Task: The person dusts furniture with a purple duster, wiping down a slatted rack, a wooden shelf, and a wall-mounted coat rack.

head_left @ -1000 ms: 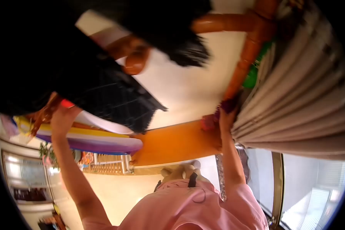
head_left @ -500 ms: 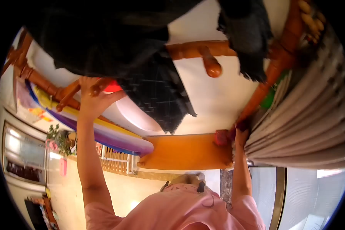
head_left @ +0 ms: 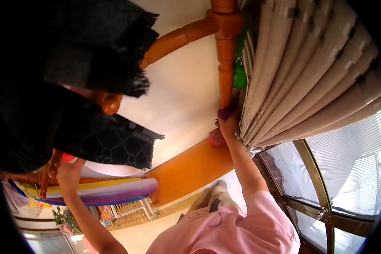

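Observation:
My right hand [head_left: 229, 127] is closed on a crumpled purple cloth [head_left: 227, 113], at the lower end of a turned wooden post [head_left: 226, 63]. My left hand [head_left: 70, 173] is raised beside a wooden peg [head_left: 52, 170] of the same rack, below a hanging black fringed scarf [head_left: 110, 142]. Its thumb points up toward a small red patch, but the other fingers are mostly hidden by the peg and dark fabric. Another rounded peg [head_left: 111, 104] sticks out between the black folds.
Beige curtains [head_left: 279, 76] hang close on the right, before a glass door [head_left: 343, 169]. A green bag [head_left: 239, 76] hangs behind the post. Below are an orange wooden board [head_left: 190, 169], a red item [head_left: 216, 137] and a purple, white and yellow rolled item [head_left: 127, 188].
The view has swung to the right, bringing more curtain and door into sight. The purple cloth shows more clearly in my right hand at the post. My left hand stays near the pegs.

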A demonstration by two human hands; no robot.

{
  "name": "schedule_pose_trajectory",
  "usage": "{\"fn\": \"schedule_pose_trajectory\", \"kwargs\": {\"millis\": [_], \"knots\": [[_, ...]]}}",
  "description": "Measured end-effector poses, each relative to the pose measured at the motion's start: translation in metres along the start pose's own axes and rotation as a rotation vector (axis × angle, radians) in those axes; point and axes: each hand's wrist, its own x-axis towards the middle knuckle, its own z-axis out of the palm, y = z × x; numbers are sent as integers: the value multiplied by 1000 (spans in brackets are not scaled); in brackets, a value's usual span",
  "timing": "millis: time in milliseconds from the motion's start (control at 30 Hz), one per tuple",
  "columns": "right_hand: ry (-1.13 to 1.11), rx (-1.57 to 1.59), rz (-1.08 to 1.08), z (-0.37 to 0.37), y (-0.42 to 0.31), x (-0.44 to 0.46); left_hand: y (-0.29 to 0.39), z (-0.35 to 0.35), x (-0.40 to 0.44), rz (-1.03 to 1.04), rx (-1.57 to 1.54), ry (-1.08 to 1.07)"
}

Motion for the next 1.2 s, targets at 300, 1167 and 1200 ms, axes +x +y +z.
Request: {"fn": "schedule_pose_trajectory", "kwargs": {"millis": [300,1167,1200], "knots": [[34,10,-116,0,9,7,4,6,0,-34,-66,0],[388,-124,-564,-18,-192,72,32,-8,2,478,80,347],[386,-215,-496,-11,-172,68,33,-9,2,473,75,351]]}}
